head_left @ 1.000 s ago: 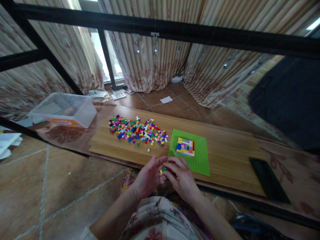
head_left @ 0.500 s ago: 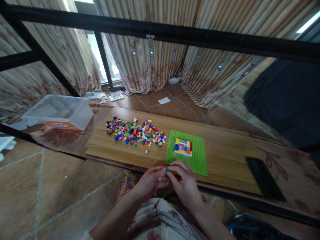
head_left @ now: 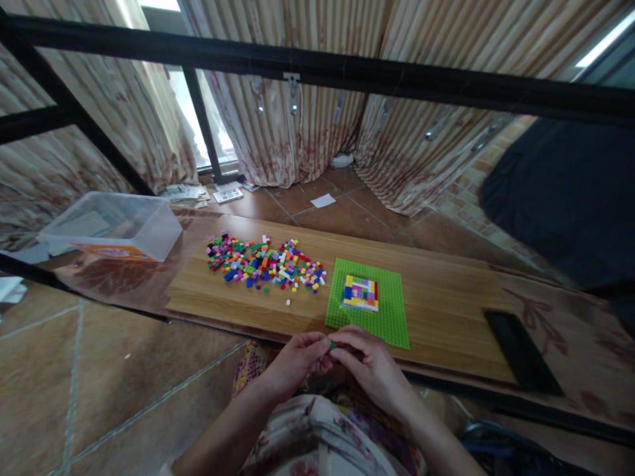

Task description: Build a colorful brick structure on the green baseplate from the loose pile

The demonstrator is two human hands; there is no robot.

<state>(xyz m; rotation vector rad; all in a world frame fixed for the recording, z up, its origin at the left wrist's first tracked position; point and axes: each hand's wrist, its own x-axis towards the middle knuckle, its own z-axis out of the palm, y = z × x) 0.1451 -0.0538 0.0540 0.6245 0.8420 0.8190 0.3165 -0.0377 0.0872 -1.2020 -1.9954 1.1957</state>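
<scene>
My left hand and my right hand meet at the near edge of the wooden board, fingertips pinched together on a small green brick. Just beyond them lies a green baseplate bearing a square block of mixed-colour bricks. A loose pile of small coloured bricks is spread on the board to the left of the baseplate.
A clear plastic tub sits at the far left. A black flat object lies at the board's right end. A black metal frame bar crosses overhead, with curtains behind and a dark shape at the right.
Both hands have drawn slightly back toward me with the brick pinched between them; the yellow piece seen earlier is out of sight. The view has shifted a little.
</scene>
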